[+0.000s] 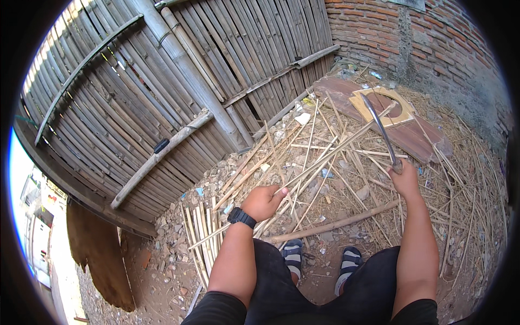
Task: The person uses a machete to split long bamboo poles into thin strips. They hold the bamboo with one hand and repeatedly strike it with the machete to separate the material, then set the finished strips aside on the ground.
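Observation:
My left hand (262,201), with a dark watch on its wrist, is closed around a long, thin split bamboo strip (346,142). The strip slants from the lower left up toward the boards at the far right. In my right hand (404,180) is the handle of a sickle (384,130). Its curved metal blade points up and away, its tip close to the far end of the strip. I cannot tell whether blade and strip touch.
Several pale bamboo strips (203,233) lie beside my left forearm. A thick pole (346,219) crosses the littered ground before my sandalled feet. Farther off are a brown board (425,140) and a yellowish panel with a round hole. A bamboo fence (206,65) and brick wall (374,35) stand behind.

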Tool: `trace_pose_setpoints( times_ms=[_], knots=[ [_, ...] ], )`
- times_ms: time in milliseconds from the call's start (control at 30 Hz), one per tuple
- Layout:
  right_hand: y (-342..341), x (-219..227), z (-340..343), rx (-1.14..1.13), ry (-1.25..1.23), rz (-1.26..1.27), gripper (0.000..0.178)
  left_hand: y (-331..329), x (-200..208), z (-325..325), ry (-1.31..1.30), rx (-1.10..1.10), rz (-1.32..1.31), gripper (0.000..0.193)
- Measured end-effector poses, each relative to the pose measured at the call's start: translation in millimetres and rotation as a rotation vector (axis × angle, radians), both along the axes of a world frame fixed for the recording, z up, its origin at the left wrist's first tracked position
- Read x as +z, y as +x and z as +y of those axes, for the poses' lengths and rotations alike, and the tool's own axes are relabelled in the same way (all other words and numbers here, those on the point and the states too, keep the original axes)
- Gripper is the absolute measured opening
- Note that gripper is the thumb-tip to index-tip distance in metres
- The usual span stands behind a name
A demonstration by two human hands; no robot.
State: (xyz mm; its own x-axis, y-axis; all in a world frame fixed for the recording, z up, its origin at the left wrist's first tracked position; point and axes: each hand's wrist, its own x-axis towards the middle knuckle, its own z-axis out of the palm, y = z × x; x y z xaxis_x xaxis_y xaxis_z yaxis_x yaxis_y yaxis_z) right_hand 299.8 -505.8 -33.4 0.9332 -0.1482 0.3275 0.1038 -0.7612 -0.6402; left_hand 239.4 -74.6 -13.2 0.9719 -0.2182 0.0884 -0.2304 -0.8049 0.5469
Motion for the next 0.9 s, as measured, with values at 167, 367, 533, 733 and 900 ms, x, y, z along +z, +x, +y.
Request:
trace_pose_setpoints(
  times_ms=[167, 367, 533, 733, 900],
  knots=[
    [-6, 1, 16, 0.084, -0.032, 0.008, 0.026, 5, -3, -2, -0.007, -0.013, 0.024, 0.049],
    [-23, 28, 51, 0.310, -0.280, 0.104, 0.027, 1, -2, -5, -0.020, -0.023, 0.072, 0.050],
    [8, -7, -2, -0.141, 0.091, 0.116, 0.029, 0, 5, -1, 0.081, -0.006, 0.078, 0.051],
    [-23, 29, 48, 0.283, -0.286, 0.146, 0.027, 2, 4, -5, 0.011, -0.029, 0.049, 0.051],
    [-3, 7, 18, 0.126, -0.044, 0.200, 0.028, 0, 2, -4, 0.013, 0.013, 0.065, 0.051]
  ],
)
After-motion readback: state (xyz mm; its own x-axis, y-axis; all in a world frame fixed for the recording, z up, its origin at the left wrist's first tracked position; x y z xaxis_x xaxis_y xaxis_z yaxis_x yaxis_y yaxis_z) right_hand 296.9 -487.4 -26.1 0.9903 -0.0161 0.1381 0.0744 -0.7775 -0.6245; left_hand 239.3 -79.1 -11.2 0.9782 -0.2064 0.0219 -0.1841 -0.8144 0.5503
